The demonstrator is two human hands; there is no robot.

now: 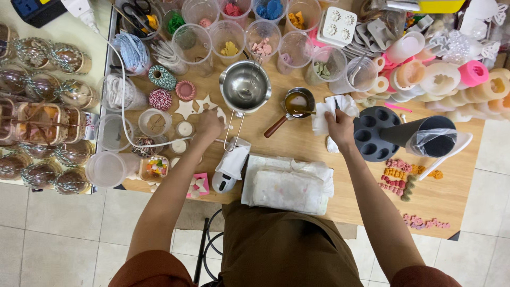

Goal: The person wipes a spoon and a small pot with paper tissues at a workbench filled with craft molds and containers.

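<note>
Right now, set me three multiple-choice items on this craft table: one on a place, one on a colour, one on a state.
1. Where does the right hand rest?
A. on white paper towel
B. inside the steel pot
C. on the floor

2. What colour is the round cavity mould beside that hand?
A. yellow
B. dark grey
C. white

3. What is in the small wooden-handled pan?
A. nothing
B. dry beads
C. amber liquid

Answers: 1 A, the fingers press on the crumpled towel; 2 B, the disc with round hollows is dark grey; 3 C, a glossy amber pool fills the pan.
</note>
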